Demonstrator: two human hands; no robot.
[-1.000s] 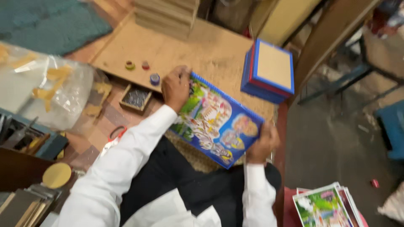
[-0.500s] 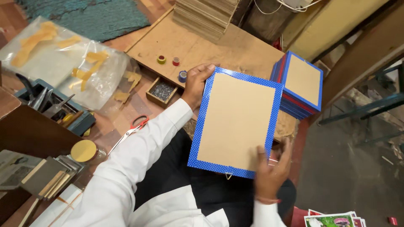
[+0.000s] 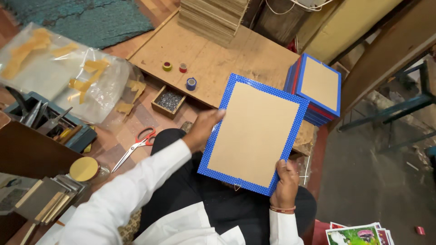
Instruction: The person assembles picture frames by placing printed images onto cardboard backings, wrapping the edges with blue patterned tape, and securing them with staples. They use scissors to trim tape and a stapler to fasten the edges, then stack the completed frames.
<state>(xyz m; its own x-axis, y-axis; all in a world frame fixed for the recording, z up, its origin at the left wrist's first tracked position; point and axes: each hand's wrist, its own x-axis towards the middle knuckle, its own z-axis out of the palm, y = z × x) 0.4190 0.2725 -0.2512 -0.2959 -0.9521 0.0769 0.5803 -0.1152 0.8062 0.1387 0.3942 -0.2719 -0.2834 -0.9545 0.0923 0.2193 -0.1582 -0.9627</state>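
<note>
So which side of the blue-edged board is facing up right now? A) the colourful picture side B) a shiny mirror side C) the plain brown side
C: the blue-edged board, held between the left hand and right hand, shows only plain brown cardboard inside its dotted blue border.

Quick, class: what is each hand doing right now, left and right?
Left hand: closed on the left edge of the blue-bordered board, holding it.
Right hand: gripping the same board's lower right corner.
</note>
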